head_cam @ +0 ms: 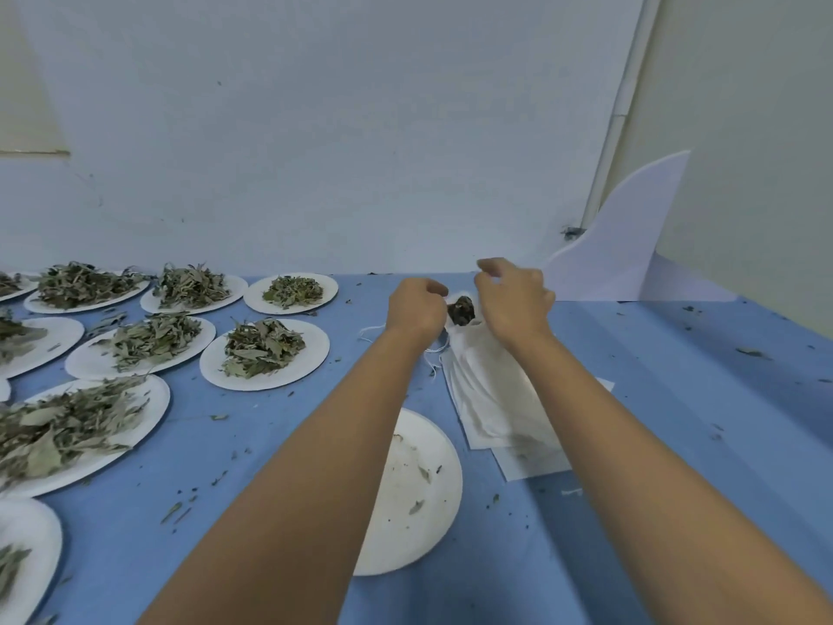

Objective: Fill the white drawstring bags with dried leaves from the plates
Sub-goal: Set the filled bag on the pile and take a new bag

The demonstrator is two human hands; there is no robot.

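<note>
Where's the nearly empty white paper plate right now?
Head view, bottom centre on the blue tablecloth: the nearly empty white paper plate lies partly under the left forearm, just nearer than the stack of white drawstring bags.

The bag [487, 376] below the fingers [491, 265] is thin, matt cloth. The plates [419, 525] are matt, probably paper; the leaves [259, 347] dry, crinkled; the bench [676, 399] smooth.

blue table [676, 399], white wall [315, 128], curved white board [631, 245] at back right
</note>
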